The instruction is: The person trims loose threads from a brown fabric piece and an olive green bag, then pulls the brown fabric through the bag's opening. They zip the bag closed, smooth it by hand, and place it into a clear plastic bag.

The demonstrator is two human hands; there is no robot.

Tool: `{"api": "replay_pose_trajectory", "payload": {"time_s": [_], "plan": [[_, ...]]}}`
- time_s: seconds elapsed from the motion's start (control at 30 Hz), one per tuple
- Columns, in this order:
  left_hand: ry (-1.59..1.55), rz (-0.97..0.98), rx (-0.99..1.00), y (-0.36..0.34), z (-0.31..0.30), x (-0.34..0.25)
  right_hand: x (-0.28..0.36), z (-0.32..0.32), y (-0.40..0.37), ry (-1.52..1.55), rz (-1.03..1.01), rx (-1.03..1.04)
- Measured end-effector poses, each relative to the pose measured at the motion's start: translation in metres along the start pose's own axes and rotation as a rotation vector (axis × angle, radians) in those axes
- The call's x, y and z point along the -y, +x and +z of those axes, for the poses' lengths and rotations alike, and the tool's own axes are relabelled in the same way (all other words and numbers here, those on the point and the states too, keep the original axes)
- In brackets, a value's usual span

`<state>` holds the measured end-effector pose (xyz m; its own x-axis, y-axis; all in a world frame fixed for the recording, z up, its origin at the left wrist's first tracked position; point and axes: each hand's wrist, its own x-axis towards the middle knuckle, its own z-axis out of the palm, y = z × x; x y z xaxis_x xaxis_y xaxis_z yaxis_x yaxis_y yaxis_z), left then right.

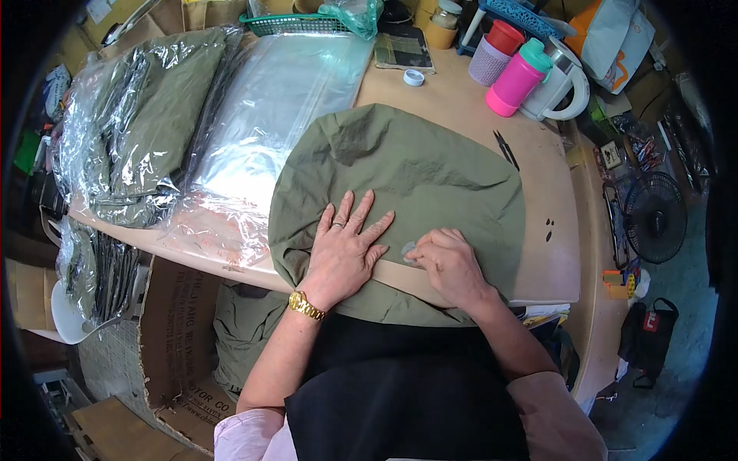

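As olive fabric [442, 173] lies under splayed left hand [344, 250], right hand [450, 263] pinches grey piece [407, 250].

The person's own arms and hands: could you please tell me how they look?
The left hand wears a slim ring and a gold-coloured wristwatch with a link band. The right hand shows no glove or watch. The short left sleeve is pale pink; the right sleeve looks duskier.

Pink bottle [513, 83] beside white kettle [544, 90] on desk [453, 111], red cup [505, 35] near. Green basket [288, 24] far side. Right: black fan [656, 217], black bag [644, 338].
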<state>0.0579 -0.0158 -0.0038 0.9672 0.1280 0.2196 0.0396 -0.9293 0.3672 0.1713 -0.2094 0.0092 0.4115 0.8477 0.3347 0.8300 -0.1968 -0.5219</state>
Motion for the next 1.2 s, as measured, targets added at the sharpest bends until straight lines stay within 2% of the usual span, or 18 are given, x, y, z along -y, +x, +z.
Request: {"api": "replay_pose_trajectory", "payload": {"time_s": [0.13, 0.2, 0.4, 0.63, 0.7, 0.8, 0.93, 1.0, 1.2], "plan": [[0.005, -0.006, 0.005, -0.001, 0.002, 0.002, 0.021, 0.022, 0.013, 0.0, -0.056, -0.051], [-0.052, -0.026, -0.019, 0.0, 0.003, 0.001, 0.025, 0.024, 0.009, -0.095, -0.059, -0.14], [0.001, -0.037, -0.006, 0.001, 0.001, -0.004, 0.023, 0.018, 0.013, -0.072, -0.14, -0.084], [-0.019, -0.024, -0.027, 0.001, 0.003, -0.002, 0.011, 0.003, -0.002, -0.131, -0.077, -0.07], [-0.006, -0.033, 0.006, 0.001, 0.002, -0.004, 0.016, 0.0, 0.008, -0.085, -0.029, -0.004], [-0.007, -0.035, -0.004, 0.001, 0.005, -0.001, 0.016, 0.024, 0.017, -0.081, -0.035, -0.079], [-0.013, -0.035, 0.017, 0.002, 0.001, -0.003, 0.018, 0.006, 0.006, -0.093, -0.06, -0.101], [-0.006, -0.033, 0.0, 0.001, 0.002, -0.005, 0.017, -0.001, 0.006, -0.163, -0.067, -0.023], [-0.015, -0.045, 0.025, 0.003, -0.001, -0.004, 0.017, 0.02, 0.015, -0.112, -0.117, -0.09]]}}
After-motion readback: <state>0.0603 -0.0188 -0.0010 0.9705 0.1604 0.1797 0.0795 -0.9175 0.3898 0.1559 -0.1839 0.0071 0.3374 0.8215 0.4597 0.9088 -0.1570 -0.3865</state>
